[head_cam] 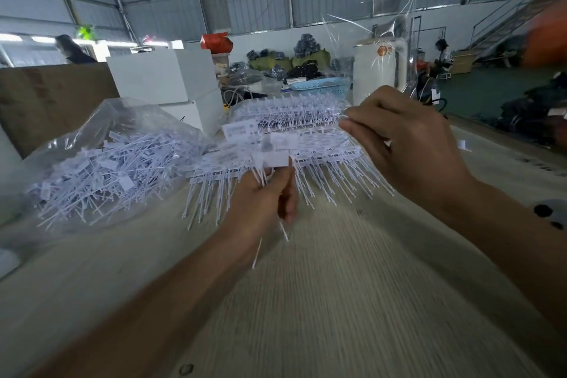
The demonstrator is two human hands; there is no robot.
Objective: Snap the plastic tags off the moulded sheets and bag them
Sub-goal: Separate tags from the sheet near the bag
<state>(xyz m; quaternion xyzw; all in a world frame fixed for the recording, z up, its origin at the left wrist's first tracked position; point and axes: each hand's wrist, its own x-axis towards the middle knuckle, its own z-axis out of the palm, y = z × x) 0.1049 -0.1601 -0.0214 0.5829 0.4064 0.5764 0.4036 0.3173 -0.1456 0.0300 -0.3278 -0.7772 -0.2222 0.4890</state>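
Note:
My left hand (264,199) grips a small bunch of white plastic tags (270,150), their flat label ends up and thin tails poking out below my fist. My right hand (405,144) is raised to the right of it and pinches a clear plastic bag (383,40) that stands up above my fingers. Behind both hands lie stacks of white moulded tag sheets (294,120) on the pale wooden table (322,301). On the left an open clear bag full of loose tags (101,169) rests on the table.
White boxes (162,77) and a brown cardboard panel (52,101) stand behind the loose-tag bag. A blue basket (322,86) and a white appliance (377,70) sit behind the sheets. People work in the background at left and right.

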